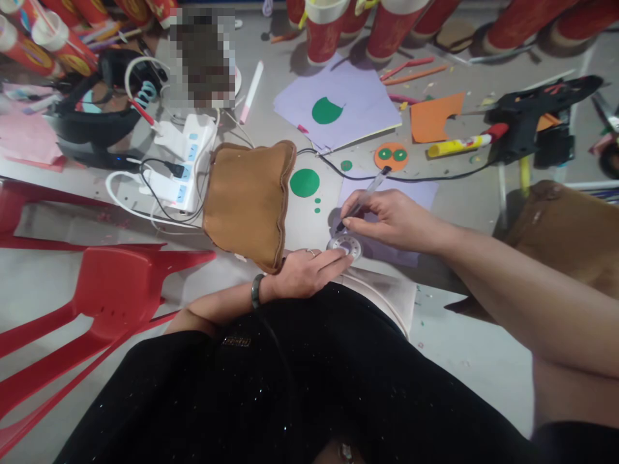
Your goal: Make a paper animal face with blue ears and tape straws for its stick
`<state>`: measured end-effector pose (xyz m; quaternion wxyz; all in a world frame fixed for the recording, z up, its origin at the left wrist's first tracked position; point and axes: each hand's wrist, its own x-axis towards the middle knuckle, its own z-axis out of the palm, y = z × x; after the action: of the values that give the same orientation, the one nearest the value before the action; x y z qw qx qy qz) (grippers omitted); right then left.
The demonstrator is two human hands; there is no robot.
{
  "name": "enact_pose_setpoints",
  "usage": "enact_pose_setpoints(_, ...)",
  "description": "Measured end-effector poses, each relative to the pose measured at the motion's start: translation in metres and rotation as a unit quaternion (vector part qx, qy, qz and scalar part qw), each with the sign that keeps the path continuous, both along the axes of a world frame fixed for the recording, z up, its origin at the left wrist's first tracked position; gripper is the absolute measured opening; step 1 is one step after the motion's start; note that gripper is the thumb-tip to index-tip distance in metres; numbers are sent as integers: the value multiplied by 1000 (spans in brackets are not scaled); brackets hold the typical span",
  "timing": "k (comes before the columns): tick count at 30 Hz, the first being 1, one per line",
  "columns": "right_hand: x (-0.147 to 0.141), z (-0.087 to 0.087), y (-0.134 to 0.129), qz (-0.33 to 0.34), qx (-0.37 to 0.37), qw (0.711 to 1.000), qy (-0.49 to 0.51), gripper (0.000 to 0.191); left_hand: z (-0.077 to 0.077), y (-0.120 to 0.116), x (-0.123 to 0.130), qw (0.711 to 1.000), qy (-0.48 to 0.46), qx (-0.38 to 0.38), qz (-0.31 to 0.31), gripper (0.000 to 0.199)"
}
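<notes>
Finding: the right hand point(394, 216) has its fingers pinching the pen point(374, 183), point down at the ring point(355, 242). The left hand point(309, 270) lays its fingers together over the ring's near side; whether the thumb grips is not visible. Purple paper point(391, 251) lies under and beside the right fingers.

Recommendation: firm, even left pressure appears advisable, fingertips off the pen's path; a steep pen and light strokes should limit slipping.

Limits: the table point(467, 206) edge runs just short of the left fingers, so wide pulls toward the body are ill-advised. The cushion point(246, 196) bounds the left. Beyond the fingers lie the orange disc point(393, 163) and cable point(435, 177). Small green dots point(318, 201) between cushion and right fingers could be swept by a sleeve or hand.
</notes>
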<state>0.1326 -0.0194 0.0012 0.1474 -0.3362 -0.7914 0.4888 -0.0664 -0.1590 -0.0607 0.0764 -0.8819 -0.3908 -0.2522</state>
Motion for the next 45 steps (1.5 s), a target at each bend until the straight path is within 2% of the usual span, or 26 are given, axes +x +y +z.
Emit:
enact_pose_setpoints(7, 9, -7, -3, -55, -7, 998, 6, 13, -5, 0, -4, 1000, -4, -24, -16, 35)
enact_pose_setpoints(13, 19, -6, -11, -98, -5, 995, 5, 10, -2, 2, -7, 999, -18, -22, -29, 35)
enact_pose_setpoints(24, 37, -5, -44, -176, 17, 984, -3, 12, 2, 3, -7, 999, -39, 1, -25, 29)
enact_pose_setpoints(32, 47, -8, -68, -204, 55, 977, -16, 14, 2, 2, -10, 999, -22, -21, -27, 29)
enact_pose_setpoints(41, 47, -10, -86, -233, 23, 972, 4, 12, 0, 1, -10, 999, -24, -28, -24, 30)
enact_pose_setpoints(45, 48, -10, -86, -293, -22, 955, 32, 12, -2, 0, -10, 998, -10, -58, -13, 33)
